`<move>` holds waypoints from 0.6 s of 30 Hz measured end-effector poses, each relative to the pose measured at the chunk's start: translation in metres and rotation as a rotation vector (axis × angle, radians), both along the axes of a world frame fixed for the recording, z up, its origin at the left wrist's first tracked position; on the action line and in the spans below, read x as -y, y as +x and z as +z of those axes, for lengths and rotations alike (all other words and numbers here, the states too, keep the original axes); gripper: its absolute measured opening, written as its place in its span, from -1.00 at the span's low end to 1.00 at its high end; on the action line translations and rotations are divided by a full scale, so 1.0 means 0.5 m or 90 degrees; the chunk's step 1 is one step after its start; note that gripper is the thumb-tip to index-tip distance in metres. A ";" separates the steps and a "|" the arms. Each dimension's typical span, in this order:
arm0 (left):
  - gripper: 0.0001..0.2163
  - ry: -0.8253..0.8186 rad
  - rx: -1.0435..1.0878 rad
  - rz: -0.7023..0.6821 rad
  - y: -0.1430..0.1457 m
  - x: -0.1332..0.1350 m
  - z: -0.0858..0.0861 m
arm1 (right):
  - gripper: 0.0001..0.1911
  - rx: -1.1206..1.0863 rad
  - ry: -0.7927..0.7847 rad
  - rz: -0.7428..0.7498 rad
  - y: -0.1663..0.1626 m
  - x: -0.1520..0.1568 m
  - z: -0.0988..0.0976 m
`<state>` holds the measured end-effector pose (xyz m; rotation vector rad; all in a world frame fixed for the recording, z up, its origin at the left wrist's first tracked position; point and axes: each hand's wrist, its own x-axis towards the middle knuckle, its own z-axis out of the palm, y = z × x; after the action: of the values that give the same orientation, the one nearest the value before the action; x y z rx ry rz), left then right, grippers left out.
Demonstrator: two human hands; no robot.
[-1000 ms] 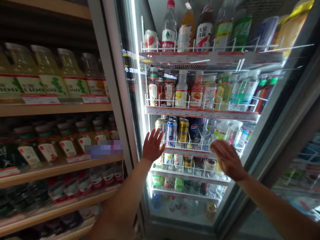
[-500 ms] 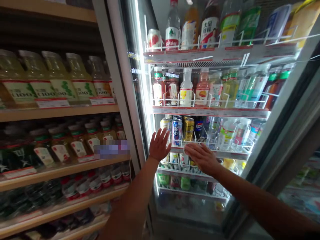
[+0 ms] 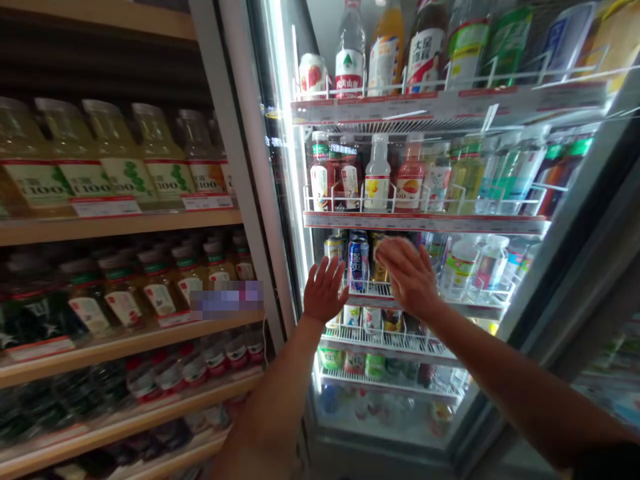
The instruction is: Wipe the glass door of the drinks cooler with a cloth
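Observation:
My left hand is open with fingers spread, held up at the left end of the can shelf inside a lit drinks cooler. It is just below a pale can and beside a blue can. My right hand reaches onto the same shelf. Its fingers are stretched out together over a gold can and a dark can behind it, which they largely hide. Its fingertips are a little smeared, and neither hand holds anything that I can see.
The cooler has wire shelves of bottles above and small cups below. Its open door frame stands at the right. To the left are wooden shelves packed with bottled drinks.
My right hand moved left from the water bottles, then up onto the cans. My left hand stayed open in the same place. The view shifted slightly.

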<state>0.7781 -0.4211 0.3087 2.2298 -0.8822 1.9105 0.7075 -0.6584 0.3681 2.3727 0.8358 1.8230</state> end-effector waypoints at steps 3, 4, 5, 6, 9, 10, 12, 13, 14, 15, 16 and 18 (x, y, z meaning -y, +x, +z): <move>-0.31 -0.001 -0.005 0.006 0.000 0.000 -0.001 | -0.34 0.047 0.099 -0.018 0.012 -0.009 0.044; -0.32 0.001 -0.003 0.009 0.000 0.000 -0.001 | -0.34 0.034 0.070 -0.007 0.013 -0.014 0.040; -0.33 0.001 0.000 0.011 -0.001 0.000 -0.001 | -0.34 0.011 0.013 0.010 0.013 -0.019 0.032; -0.34 0.002 0.004 0.012 -0.001 0.000 0.000 | -0.34 -0.014 -0.054 0.029 0.012 -0.023 0.022; -0.36 0.004 0.019 0.011 -0.002 -0.001 0.002 | -0.35 -0.039 -0.136 0.043 0.010 -0.026 0.022; -0.37 0.003 0.025 0.010 -0.002 -0.001 0.003 | -0.36 -0.024 -0.096 0.030 0.010 -0.023 0.036; -0.36 0.004 0.032 0.007 -0.002 -0.001 0.004 | -0.35 0.024 0.015 0.004 0.013 -0.018 0.069; -0.36 0.004 0.032 0.007 -0.002 0.000 0.004 | -0.34 0.042 0.058 -0.006 0.015 -0.017 0.080; -0.35 0.004 0.031 0.006 -0.002 0.000 0.004 | -0.32 0.052 0.081 -0.013 0.016 -0.017 0.080; -0.35 0.003 0.030 0.005 -0.002 0.000 0.003 | -0.32 0.049 0.079 -0.014 0.016 -0.018 0.071; -0.34 0.003 0.027 0.004 -0.001 0.000 0.002 | -0.31 0.034 0.049 -0.005 0.014 -0.020 0.051; -0.33 0.001 0.019 0.004 -0.001 0.000 0.001 | -0.32 -0.026 -0.080 0.031 0.009 -0.023 -0.001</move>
<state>0.7774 -0.4209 0.3090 2.2136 -0.8819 1.9517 0.7121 -0.6470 0.3677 2.3381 0.9899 1.6895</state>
